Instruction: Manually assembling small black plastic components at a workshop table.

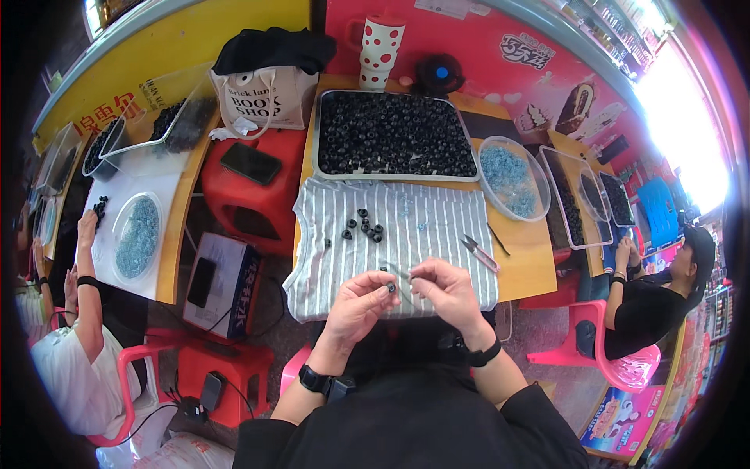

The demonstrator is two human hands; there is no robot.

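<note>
My left hand (pixel 355 303) pinches a small black ring-shaped part (pixel 391 288) between thumb and fingertips, above the near edge of a grey striped cloth (pixel 328 207). Close beside it, my right hand (pixel 449 293) has thumb and forefinger pressed together; what they hold is too small and blurred to name. Several loose black parts (pixel 366 227) lie on the cloth beyond my hands. To their right rest thread snips (pixel 480 256) with pinkish handles and a thin dark tool (pixel 498 239).
Behind the cloth stands a metal tray (pixel 394 177) full of black parts. Right of it is a clear bowl (pixel 544 184) with light-blue bits. A tote bag (pixel 269 102), a spotted tumbler (pixel 380 51) and a red stool (pixel 269 148) stand around. Co-workers sit left and right.
</note>
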